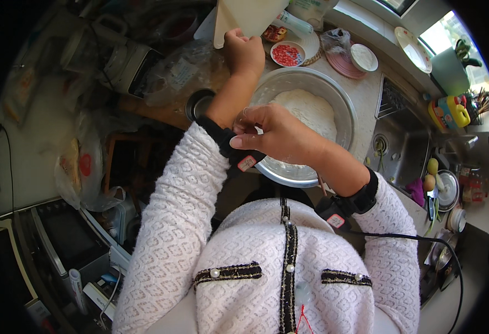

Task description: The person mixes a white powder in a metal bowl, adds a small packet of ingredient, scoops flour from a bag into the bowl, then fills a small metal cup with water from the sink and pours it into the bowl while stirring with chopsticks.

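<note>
My left hand is raised at the far side of the counter with its fingers curled in. It is beside the edge of a white board; no held thing shows in it. My right hand reaches across to my left wrist, its thumb and fingers closed on the black wristband by the sleeve cuff. White flour marks its fingers. Beneath the right hand stands a large metal bowl with a mass of whitish dough or flour inside. My right hand hides part of it.
Behind the bowl stand a small dish of red seeds and a cut pomegranate. A small dark bowl sits left of it, near plastic bags. The sink lies to the right. A cable runs from my right wrist.
</note>
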